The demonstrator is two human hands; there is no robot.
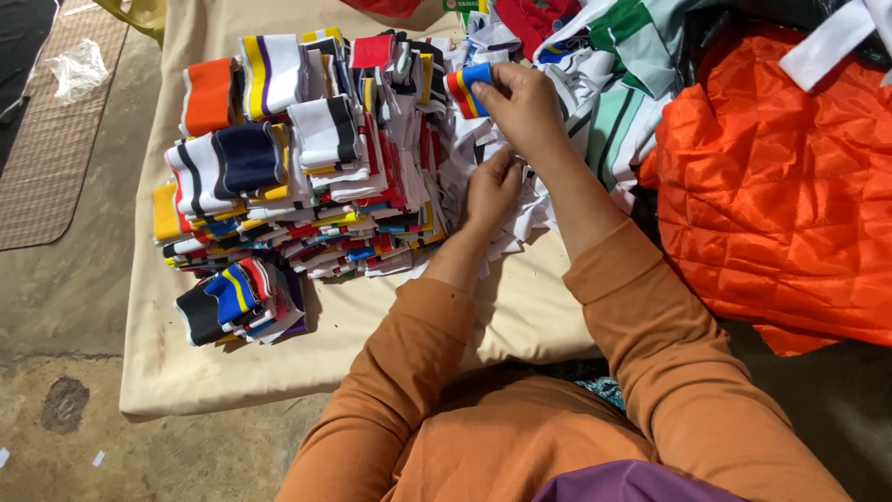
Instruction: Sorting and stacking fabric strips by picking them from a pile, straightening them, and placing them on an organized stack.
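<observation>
The right hand [525, 104], fingers pinched together, grips a small folded cuff [467, 88] striped blue, yellow and red, lifted just above the cloth heap. The left hand [492, 191], fingers curled shut, clasps a bunch of loose white strips [520, 218] lying directly below the right wrist. Both forearms wear orange sleeves [641, 316]. Left of the hands, folded striped cuffs stand in a dense stack [297, 167] of many colours, with a smaller bundle [237, 302] just beside its near edge. All rest on a cream cloth [186, 372] spread over the floor. Behind the hands lies a jumble of green-and-white striped fabric [618, 93]; to the right, touching it, is a quilted orange sheet [780, 195].
</observation>
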